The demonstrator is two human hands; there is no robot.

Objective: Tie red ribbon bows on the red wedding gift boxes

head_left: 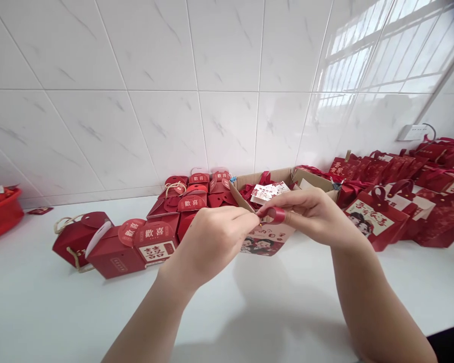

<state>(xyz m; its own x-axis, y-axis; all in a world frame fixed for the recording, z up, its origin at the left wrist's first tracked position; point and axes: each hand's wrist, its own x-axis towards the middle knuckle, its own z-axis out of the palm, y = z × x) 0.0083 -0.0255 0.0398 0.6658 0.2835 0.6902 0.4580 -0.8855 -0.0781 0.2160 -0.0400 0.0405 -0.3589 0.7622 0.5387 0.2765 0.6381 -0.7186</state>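
My left hand is closed, its thumb and fingers pinched together at the top of a small pink and red gift bag printed with a cartoon couple. Opposite it, my right hand pinches a red strap that curls round by the thumb. The fingertips of both hands meet at the bag's top edge. Part of the bag's upper front is covered by my hands. Right behind it stands an open cardboard box with red items and white printed cards inside.
Red candy boxes with round lids stand in a cluster on the left of the white tabletop. Many red gift bags crowd the right side. A red basin sits at far left. A tiled wall rises behind.
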